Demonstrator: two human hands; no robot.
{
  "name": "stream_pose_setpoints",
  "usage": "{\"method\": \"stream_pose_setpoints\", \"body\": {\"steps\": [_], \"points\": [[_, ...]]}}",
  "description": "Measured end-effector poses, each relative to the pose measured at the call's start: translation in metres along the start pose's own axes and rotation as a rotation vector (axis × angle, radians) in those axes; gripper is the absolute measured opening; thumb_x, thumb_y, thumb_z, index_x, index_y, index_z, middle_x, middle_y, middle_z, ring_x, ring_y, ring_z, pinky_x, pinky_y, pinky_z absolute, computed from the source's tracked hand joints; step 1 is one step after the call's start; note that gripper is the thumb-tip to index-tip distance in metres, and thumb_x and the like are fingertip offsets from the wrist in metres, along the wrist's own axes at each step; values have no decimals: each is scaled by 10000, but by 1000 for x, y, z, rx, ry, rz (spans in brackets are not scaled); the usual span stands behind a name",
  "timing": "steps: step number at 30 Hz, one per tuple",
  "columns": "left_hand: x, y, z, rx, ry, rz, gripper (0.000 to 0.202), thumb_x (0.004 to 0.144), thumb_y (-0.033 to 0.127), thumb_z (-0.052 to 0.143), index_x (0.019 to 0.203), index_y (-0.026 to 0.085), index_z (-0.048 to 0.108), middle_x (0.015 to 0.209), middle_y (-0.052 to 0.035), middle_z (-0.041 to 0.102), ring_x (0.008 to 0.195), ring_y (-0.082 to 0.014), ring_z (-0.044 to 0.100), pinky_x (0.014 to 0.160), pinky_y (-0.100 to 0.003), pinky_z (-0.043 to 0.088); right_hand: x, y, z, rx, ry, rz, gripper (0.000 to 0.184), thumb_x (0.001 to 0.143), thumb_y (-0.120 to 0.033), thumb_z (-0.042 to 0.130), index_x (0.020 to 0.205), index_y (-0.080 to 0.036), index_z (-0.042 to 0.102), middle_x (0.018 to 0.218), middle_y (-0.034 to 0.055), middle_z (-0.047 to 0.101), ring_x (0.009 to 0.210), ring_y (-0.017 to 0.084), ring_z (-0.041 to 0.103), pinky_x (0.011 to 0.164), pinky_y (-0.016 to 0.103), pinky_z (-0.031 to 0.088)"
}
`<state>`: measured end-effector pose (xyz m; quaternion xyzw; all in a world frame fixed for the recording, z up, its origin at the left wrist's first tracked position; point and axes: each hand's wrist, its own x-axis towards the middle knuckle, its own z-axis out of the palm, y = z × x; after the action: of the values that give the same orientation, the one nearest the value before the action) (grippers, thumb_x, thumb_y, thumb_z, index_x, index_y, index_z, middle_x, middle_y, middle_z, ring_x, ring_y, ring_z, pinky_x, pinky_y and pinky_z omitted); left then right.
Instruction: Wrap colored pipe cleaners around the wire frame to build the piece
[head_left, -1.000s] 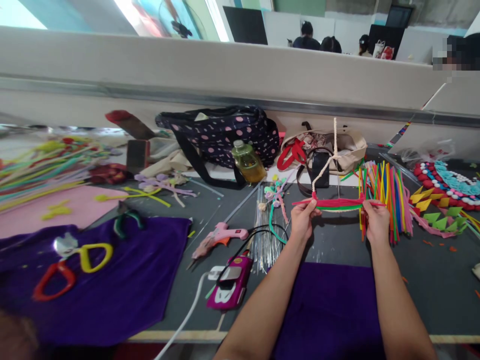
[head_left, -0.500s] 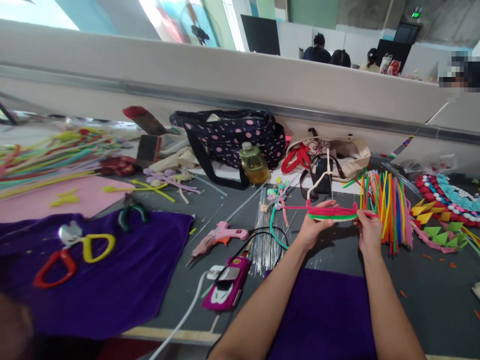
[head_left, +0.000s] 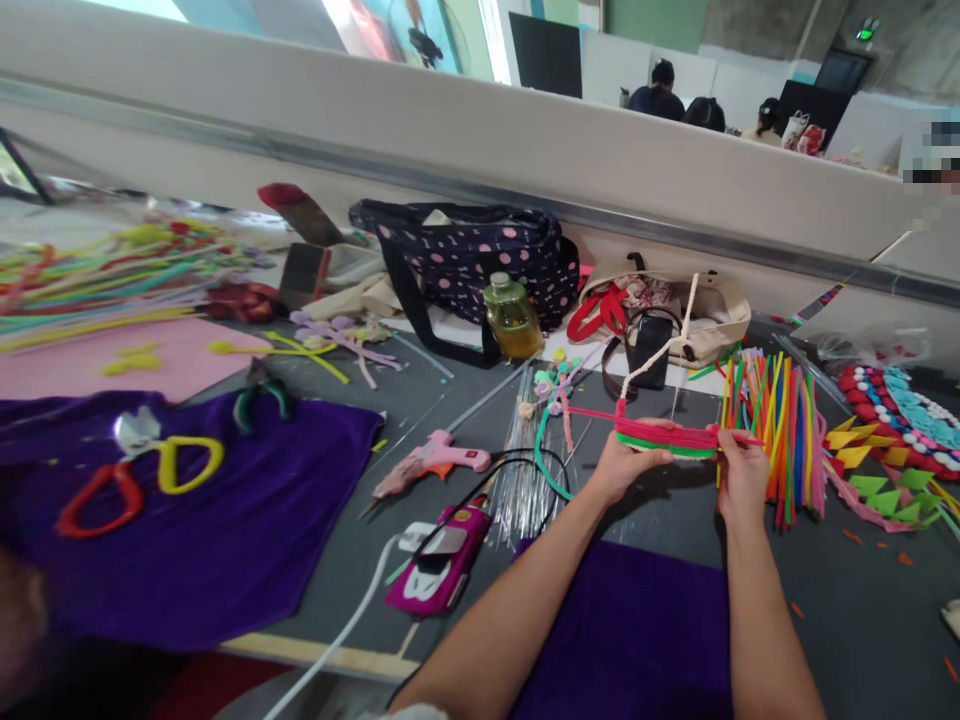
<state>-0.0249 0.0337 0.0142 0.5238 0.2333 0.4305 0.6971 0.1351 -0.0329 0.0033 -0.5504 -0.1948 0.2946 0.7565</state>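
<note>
A pipe-cleaner craft with pink-red bands along its length and a green and white band beneath is stretched between my hands above the table. A cream pipe-cleaner frame rises from its left end and leans right. My left hand grips the left part from below, thumb along the green edge. At the other end, the fingers of my right hand pinch the pink strands, whose tips poke out to the right. A pink strand also sticks out leftward. The exact hold of the right fingertips is partly hidden.
Colourful pipe cleaners lie right of my hands. Clear sticks, a pink glue gun and a magenta power strip with cables are to the left. Scissors rest on purple cloth. A liquid-filled bottle stands behind.
The view has shifted slightly. The craft stays in both hands, and its cream frame now leans further right. The pink tip upright at the right end before no longer stands out.
</note>
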Motion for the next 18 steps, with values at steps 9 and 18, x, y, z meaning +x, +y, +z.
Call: {"method": "stream_pose_setpoints", "body": {"steps": [9,18], "points": [[-1,5,1,-65,-156,-16,565,560,237,868,1090,167,684,1202,-140,651,1079,-267,620,883,-323,499,-1,-7,0,38,4,9,340,624,-379,805,784,-180,580,800,60,743,691,201,702,608,314,553],[-2,5,4,-52,-76,-35,473,597,265,849,1037,162,710,1130,-136,684,907,-232,673,764,-291,521,-3,-14,1,29,-9,25,330,629,-382,798,761,-169,584,808,76,746,594,175,674,486,254,490]]}}
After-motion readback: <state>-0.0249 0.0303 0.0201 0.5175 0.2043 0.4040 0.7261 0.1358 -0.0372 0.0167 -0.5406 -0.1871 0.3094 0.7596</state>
